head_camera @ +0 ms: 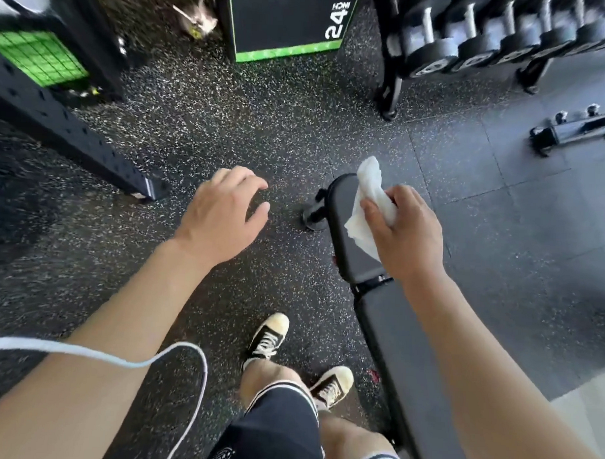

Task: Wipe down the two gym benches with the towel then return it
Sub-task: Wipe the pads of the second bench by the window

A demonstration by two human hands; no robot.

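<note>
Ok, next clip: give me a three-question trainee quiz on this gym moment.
1. Which hand holds the towel?
2. True or false: the left hand rests on the bench.
3. What stands beyond the bench, top right? A) treadmill B) dumbbell rack C) mirror

Key: 1. The right hand, gripping it over the bench's far end. 2. False; it hangs open over the floor. 3. B.

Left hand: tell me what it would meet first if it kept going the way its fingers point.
Probably only the speckled floor. The left hand hangs open and empty, fingers aimed forward and slightly right; the bench lies off to its right. Depth is unclear.
</note>
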